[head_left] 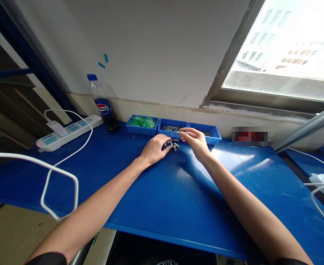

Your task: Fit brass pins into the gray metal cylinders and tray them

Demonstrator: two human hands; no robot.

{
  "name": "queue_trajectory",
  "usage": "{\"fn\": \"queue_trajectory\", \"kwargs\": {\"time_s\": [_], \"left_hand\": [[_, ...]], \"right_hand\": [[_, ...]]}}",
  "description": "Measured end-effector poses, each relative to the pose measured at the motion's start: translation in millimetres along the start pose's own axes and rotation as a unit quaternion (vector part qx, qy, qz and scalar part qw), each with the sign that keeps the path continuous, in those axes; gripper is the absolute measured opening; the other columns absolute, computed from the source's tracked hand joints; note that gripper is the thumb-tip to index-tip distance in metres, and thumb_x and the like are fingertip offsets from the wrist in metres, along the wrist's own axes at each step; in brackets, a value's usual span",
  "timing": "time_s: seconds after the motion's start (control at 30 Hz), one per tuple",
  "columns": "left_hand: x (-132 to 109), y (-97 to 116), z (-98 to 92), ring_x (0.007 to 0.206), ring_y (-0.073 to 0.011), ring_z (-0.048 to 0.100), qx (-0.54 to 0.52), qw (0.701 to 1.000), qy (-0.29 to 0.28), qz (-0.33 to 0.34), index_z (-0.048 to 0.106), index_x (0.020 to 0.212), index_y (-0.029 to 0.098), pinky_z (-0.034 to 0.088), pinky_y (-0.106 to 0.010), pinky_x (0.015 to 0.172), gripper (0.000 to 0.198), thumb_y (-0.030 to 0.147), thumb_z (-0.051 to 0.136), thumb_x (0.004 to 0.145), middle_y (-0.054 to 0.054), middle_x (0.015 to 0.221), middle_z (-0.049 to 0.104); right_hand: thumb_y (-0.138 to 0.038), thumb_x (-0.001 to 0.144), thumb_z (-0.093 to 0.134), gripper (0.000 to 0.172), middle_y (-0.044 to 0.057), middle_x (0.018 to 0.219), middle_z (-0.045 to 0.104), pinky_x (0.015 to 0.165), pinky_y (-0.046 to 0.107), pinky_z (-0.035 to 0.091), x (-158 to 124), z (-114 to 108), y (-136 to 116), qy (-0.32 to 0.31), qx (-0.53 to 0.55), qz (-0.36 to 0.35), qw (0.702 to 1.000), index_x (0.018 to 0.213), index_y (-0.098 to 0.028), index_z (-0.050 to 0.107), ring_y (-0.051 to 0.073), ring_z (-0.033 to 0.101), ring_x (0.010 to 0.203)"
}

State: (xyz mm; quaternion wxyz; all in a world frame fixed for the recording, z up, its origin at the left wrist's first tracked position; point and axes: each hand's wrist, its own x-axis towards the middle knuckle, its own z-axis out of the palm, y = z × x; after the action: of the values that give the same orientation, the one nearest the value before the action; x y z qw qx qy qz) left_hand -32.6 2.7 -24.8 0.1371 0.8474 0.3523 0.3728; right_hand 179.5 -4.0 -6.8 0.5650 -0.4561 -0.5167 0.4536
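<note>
On the blue table [150, 191], several small grey cylindrical pieces [175, 146] lie in a loose pile. My left hand [154, 149] rests at the left of this pile, thumb and fingers apart and curved around its edge. Just above the pile, my right hand [194, 140] is closed in a pinch on a small pale grey piece [178, 132], mostly covered by the fingertips. Behind it stands the middle blue bin [162, 131], which holds more grey pieces. The right blue bin [213, 140] is partly hidden by my right hand; small metal-looking parts show in it.
A left blue bin [139, 130] contains green plastic packets [143, 122]. A cola bottle [102, 105] and a white power strip [70, 130] stand at the back left. White cable [73, 156] loops over the left side. A wall and window [278, 51] bound the back.
</note>
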Motion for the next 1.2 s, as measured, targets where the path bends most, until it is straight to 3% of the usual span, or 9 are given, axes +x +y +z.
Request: {"fn": "queue_trajectory", "kwargs": {"time_s": [0.1, 0.2, 0.37, 0.6, 0.73, 0.9, 1.0, 1.2], "left_hand": [[-2, -4, 1.1, 0.141, -0.0324, 0.052, 0.08, 0.991, -0.079, 0.071, 0.074, 0.121, 0.019, 0.047, -0.053, 0.117, 0.027, 0.021, 0.066, 0.095, -0.008, 0.131, 0.074], [-2, -7, 1.8, 0.144, -0.0315, 0.049, 0.1, 0.985, -0.109, 0.085, 0.075, 0.121, 0.022, 0.048, -0.051, 0.115, 0.028, 0.017, 0.064, 0.096, -0.005, 0.129, 0.075], [0, -7, -1.8, 0.12, -0.0256, 0.066, 0.1, 0.984, -0.115, 0.089, 0.078, 0.109, 0.021, 0.053, -0.04, 0.102, 0.02, 0.015, 0.067, 0.094, -0.007, 0.112, 0.079], [-1, -1, -4.8, 0.094, -0.0206, 0.069, 0.137, 0.978, -0.105, 0.113, 0.078, 0.104, 0.018, 0.052, -0.033, 0.087, 0.02, 0.026, 0.06, 0.101, -0.008, 0.097, 0.075], [-2, 1, -4.7, 0.087, -0.0162, 0.069, 0.081, 0.991, -0.071, 0.081, 0.077, 0.107, 0.019, 0.054, -0.027, 0.08, 0.023, 0.024, 0.055, 0.103, -0.007, 0.104, 0.07], [0, 3, -1.1, 0.087, -0.0164, 0.07, -0.064, 0.997, 0.025, 0.023, 0.078, 0.099, 0.017, 0.059, -0.028, 0.081, 0.02, 0.032, 0.065, 0.097, -0.007, 0.101, 0.069], [3, 4, 0.5, 0.079, -0.0164, 0.071, -0.163, 0.983, 0.062, -0.063, 0.077, 0.089, 0.017, 0.06, -0.025, 0.067, 0.027, 0.043, 0.078, 0.086, -0.007, 0.095, 0.07], [9, 3, 0.4, 0.069, -0.0192, 0.073, -0.303, 0.927, 0.119, -0.189, 0.069, 0.074, 0.015, 0.062, -0.029, 0.068, 0.041, 0.05, 0.09, 0.069, -0.004, 0.073, 0.073]], "right_hand": [[-0.045, 0.073, 0.086, 0.053, 0.01, 0.11, 0.079, 0.088, 0.038, 0.057, 3, -1, -4, 0.024, 0.009, -0.023, 0.999, 0.119, -0.021, 0.074, 0.025, 0.073, 0.099], [-0.042, 0.075, 0.085, 0.053, 0.01, 0.118, 0.077, 0.088, 0.039, 0.058, 3, 1, -7, 0.018, 0.017, -0.025, 0.999, 0.123, -0.023, 0.072, 0.025, 0.074, 0.1], [-0.041, 0.076, 0.082, 0.046, 0.009, 0.117, 0.078, 0.08, 0.038, 0.06, -1, 4, -7, 0.0, 0.002, -0.012, 1.0, 0.118, -0.023, 0.072, 0.023, 0.074, 0.088], [-0.042, 0.077, 0.081, 0.043, 0.009, 0.109, 0.079, 0.074, 0.033, 0.058, -1, 2, -8, -0.002, -0.009, 0.0, 1.0, 0.113, -0.022, 0.072, 0.019, 0.072, 0.08], [-0.042, 0.076, 0.081, 0.043, 0.007, 0.104, 0.079, 0.072, 0.032, 0.056, -1, 3, -8, -0.006, -0.012, 0.01, 1.0, 0.112, -0.022, 0.072, 0.018, 0.071, 0.076], [-0.043, 0.076, 0.081, 0.04, 0.006, 0.101, 0.079, 0.07, 0.031, 0.055, -2, 3, -8, -0.014, -0.019, 0.023, 0.999, 0.109, -0.022, 0.073, 0.017, 0.07, 0.075], [-0.044, 0.078, 0.08, 0.035, 0.006, 0.095, 0.079, 0.069, 0.03, 0.055, -2, 2, -6, -0.038, -0.038, 0.041, 0.998, 0.104, -0.021, 0.074, 0.017, 0.07, 0.074], [-0.055, 0.079, 0.082, 0.04, 0.009, 0.081, 0.078, 0.069, 0.03, 0.057, -5, 5, -7, -0.114, -0.047, 0.104, 0.987, 0.09, -0.018, 0.07, 0.018, 0.072, 0.069]]}}
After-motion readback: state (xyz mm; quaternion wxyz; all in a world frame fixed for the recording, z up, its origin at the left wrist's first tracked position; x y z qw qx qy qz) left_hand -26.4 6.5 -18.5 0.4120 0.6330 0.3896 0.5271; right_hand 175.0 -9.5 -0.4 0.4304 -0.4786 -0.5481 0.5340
